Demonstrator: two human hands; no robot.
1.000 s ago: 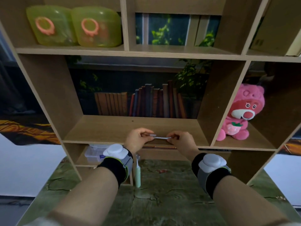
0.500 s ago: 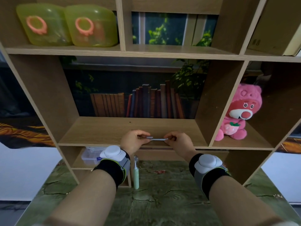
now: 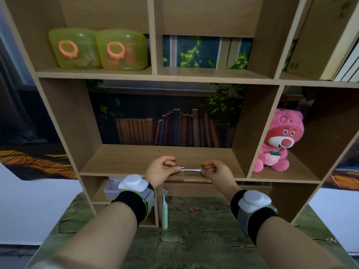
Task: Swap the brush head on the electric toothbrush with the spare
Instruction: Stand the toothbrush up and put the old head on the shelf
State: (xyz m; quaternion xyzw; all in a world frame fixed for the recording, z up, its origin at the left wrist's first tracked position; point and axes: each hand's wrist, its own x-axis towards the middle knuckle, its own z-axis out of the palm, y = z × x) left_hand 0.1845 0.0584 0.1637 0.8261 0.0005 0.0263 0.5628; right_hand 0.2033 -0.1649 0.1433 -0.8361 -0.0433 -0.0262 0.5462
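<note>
I am holding a thin white brush head (image 3: 191, 169) level between both hands, just above the front edge of the middle shelf of the wooden shelf unit (image 3: 136, 160). My left hand (image 3: 161, 170) is pinching one end in closed fingers, and my right hand (image 3: 216, 171) is pinching the other end the same way. Both wrists are wearing black-and-grey bands with white round pods on top.

Below my left wrist, a pale green electric toothbrush handle (image 3: 164, 212) is standing upright on the worktop, just beside the unit's lower upright. A clear plastic box (image 3: 111, 186) is sitting in the low compartment to the left, partly hidden by my left wristband. Two green translucent containers with pink rings (image 3: 97, 49) are sitting side by side on the upper shelf. A pink plush bear (image 3: 277, 140) is sitting in the right compartment, well apart from my hands. Pale books are leaning at the upper right.

The worktop (image 3: 194, 239) is showing a mottled green, cracked-looking pattern. Behind the open shelves a printed backdrop of books and foliage is showing.
</note>
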